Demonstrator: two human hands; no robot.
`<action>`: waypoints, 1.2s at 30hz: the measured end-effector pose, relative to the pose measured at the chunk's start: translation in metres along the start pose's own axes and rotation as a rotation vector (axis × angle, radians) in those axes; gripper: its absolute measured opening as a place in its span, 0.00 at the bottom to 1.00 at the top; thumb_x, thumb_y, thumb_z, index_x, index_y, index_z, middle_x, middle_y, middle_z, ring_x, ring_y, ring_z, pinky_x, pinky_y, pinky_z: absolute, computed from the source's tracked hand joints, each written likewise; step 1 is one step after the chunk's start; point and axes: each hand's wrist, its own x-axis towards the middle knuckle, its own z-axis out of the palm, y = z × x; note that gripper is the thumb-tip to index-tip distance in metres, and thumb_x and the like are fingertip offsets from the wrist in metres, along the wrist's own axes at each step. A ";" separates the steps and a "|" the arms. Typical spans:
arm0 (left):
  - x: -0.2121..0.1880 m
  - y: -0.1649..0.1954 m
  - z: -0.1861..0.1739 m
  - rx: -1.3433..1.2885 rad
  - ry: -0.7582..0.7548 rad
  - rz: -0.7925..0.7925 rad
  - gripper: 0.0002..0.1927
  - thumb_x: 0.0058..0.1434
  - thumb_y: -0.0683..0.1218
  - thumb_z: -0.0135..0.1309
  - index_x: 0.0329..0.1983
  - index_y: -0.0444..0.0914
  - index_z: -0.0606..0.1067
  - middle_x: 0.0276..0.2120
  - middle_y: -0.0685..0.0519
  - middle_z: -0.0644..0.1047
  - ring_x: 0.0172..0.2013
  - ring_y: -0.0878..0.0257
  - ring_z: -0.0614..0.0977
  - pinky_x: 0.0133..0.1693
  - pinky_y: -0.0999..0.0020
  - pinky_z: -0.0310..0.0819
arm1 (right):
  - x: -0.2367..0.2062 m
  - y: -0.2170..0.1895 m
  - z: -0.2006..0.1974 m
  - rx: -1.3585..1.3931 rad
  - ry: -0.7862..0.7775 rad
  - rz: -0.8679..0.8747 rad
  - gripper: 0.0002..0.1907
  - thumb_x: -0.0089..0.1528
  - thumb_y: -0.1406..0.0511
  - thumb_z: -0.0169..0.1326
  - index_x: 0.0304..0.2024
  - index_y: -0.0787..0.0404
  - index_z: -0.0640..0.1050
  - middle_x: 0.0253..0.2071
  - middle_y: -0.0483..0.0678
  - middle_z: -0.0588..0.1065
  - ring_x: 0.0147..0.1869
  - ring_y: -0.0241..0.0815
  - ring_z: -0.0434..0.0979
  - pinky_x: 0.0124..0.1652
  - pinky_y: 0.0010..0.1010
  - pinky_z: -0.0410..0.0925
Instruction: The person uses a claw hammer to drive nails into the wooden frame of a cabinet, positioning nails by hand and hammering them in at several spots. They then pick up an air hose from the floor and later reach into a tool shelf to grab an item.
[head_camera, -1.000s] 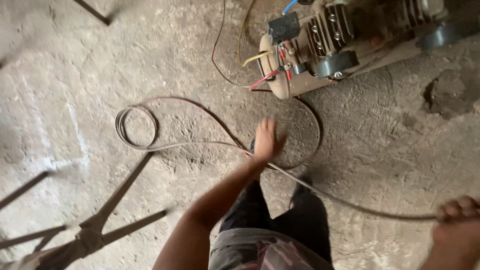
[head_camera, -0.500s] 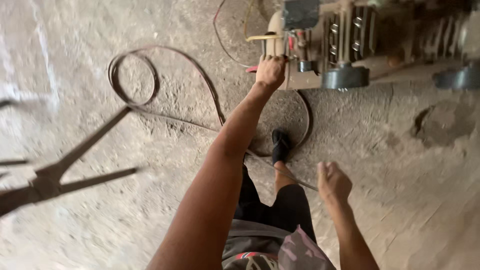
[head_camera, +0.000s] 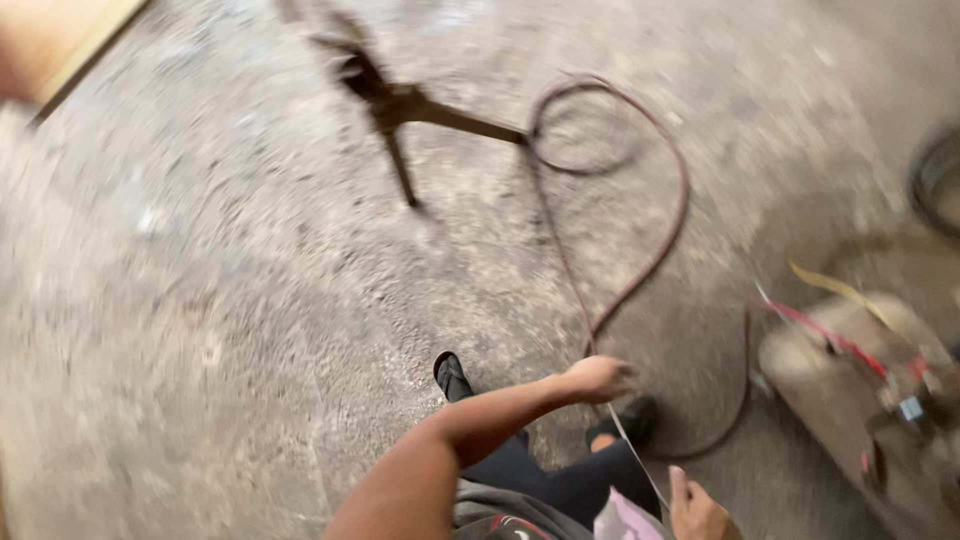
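Head view, blurred: the left hand (head_camera: 598, 378) is curled loosely over the dark red hose (head_camera: 650, 260) — whether it truly grips I cannot tell. The hose loops across the concrete floor (head_camera: 250, 300) toward a metal stand (head_camera: 405, 110). The right hand (head_camera: 698, 512), at the bottom edge, pinches a thin pale line (head_camera: 632, 448). A machine (head_camera: 860, 390) lies to the right.
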 end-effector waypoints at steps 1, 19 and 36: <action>-0.046 -0.034 -0.029 0.005 0.108 -0.300 0.25 0.60 0.52 0.54 0.59 0.41 0.76 0.46 0.37 0.80 0.46 0.40 0.81 0.48 0.47 0.75 | 0.005 -0.027 -0.010 -0.046 -0.009 -0.014 0.31 0.65 0.40 0.41 0.40 0.50 0.86 0.40 0.59 0.82 0.49 0.65 0.80 0.51 0.52 0.72; -0.427 -0.182 -0.483 -1.273 1.414 0.277 0.20 0.70 0.56 0.49 0.58 0.40 0.72 0.42 0.50 0.77 0.41 0.63 0.77 0.42 0.64 0.73 | -0.378 -0.993 0.033 0.111 -0.364 -1.016 0.29 0.68 0.46 0.48 0.30 0.64 0.75 0.20 0.52 0.72 0.19 0.46 0.71 0.21 0.42 0.63; -0.477 -0.344 -0.877 -0.054 1.445 -0.568 0.33 0.63 0.60 0.61 0.59 0.31 0.71 0.54 0.31 0.72 0.57 0.37 0.72 0.58 0.47 0.68 | -0.167 -1.228 -0.123 0.359 0.244 -1.000 0.11 0.70 0.67 0.50 0.38 0.69 0.79 0.32 0.61 0.78 0.35 0.54 0.79 0.36 0.44 0.70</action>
